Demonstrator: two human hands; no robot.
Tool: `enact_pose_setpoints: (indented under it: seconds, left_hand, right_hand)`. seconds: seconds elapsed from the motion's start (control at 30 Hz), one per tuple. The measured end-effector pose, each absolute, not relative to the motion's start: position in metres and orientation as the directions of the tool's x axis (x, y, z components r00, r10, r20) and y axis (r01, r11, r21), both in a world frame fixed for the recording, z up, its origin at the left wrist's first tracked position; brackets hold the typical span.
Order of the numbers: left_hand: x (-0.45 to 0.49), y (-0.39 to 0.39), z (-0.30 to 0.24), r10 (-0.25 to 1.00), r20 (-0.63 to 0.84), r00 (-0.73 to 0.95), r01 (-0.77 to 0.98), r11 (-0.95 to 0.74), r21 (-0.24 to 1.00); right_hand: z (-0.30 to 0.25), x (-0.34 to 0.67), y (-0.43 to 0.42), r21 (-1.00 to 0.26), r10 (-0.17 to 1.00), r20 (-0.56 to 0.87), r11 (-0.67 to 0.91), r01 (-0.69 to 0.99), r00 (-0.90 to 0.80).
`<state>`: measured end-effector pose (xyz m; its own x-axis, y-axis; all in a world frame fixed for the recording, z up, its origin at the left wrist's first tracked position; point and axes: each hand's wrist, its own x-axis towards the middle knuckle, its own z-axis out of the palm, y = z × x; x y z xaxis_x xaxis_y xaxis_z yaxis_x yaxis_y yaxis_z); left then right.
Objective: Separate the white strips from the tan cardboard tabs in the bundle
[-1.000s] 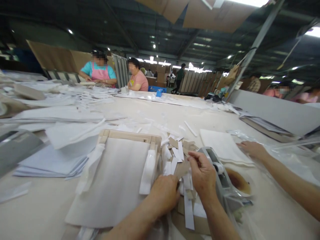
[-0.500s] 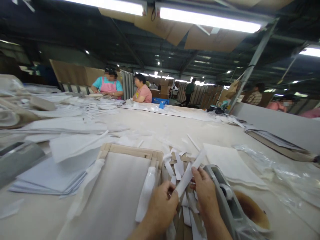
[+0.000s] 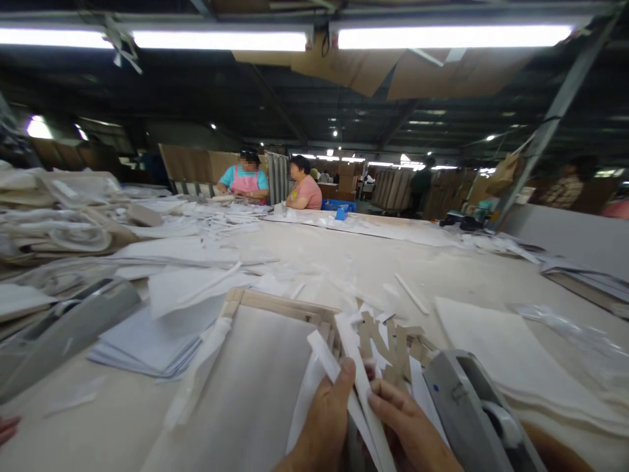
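My left hand (image 3: 327,426) and my right hand (image 3: 410,432) sit close together at the bottom edge, both pinched on a long white paper strip (image 3: 361,380) that slants up between them. A second white strip (image 3: 322,354) lies against my left thumb. Just beyond the hands is a loose heap of brown and white card strips (image 3: 393,347). A white cloth bag (image 3: 246,393) with white handles and a tan top band lies flat to the left of the hands. A grey tape dispenser (image 3: 472,413) stands right beside my right hand.
A stack of pale blue sheets (image 3: 147,341) and a grey metal tool (image 3: 63,328) lie on the left. White folded cloth (image 3: 515,360) is on the right. Piles of bags (image 3: 59,223) fill the far left. Two people (image 3: 275,183) sit at the table's far end.
The view has tilted up, so my hands now sit at the bottom edge. I took a white strip from the heap and hold it with both hands. The co-worker's arm on the right is gone from view.
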<state>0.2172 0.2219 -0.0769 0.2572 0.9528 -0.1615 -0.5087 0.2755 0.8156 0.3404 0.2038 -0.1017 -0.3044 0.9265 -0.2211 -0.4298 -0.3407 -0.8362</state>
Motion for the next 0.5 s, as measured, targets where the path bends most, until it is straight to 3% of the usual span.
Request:
enact_pose_setpoints:
  seconds: [0.07, 0.13, 0.2, 0.3, 0.4, 0.43, 0.5]
  left_hand:
    - [0.215, 0.22, -0.079, 0.948, -0.127, 0.291, -0.584, 0.281, 0.761]
    - [0.213, 0.219, -0.08, 0.956, -0.063, 0.287, -0.593, 0.229, 0.772]
    - [0.212, 0.217, -0.081, 0.971, -0.045, 0.237, -0.519, 0.165, 0.839]
    - [0.213, 0.215, -0.08, 0.977, -0.033, 0.211, -0.34, 0.105, 0.935]
    - [0.215, 0.212, -0.075, 0.958, 0.026, 0.286, -0.163, 0.022, 0.986]
    - [0.215, 0.211, -0.073, 0.951, 0.051, 0.304, -0.1, -0.022, 0.995]
    - [0.215, 0.21, -0.071, 0.929, 0.104, 0.355, -0.01, -0.107, 0.994]
  right_hand:
    - [-0.106, 0.335, 0.199, -0.801, 0.888, -0.204, -0.394, -0.451, -0.413]
    - [-0.109, 0.334, 0.198, -0.812, 0.89, -0.181, -0.376, -0.446, -0.419]
    - [-0.11, 0.339, 0.201, -0.888, 0.896, -0.206, -0.34, -0.309, -0.394]
    - [-0.107, 0.356, 0.21, -0.991, 0.975, -0.134, -0.133, 0.017, -0.179]
    - [-0.103, 0.371, 0.215, -0.992, 0.981, 0.086, 0.068, 0.103, 0.176]
    - [-0.103, 0.373, 0.214, -0.989, 0.971, 0.127, 0.109, 0.096, 0.203]
    - [-0.104, 0.371, 0.209, -0.976, 0.975, 0.199, 0.188, 0.107, 0.099]
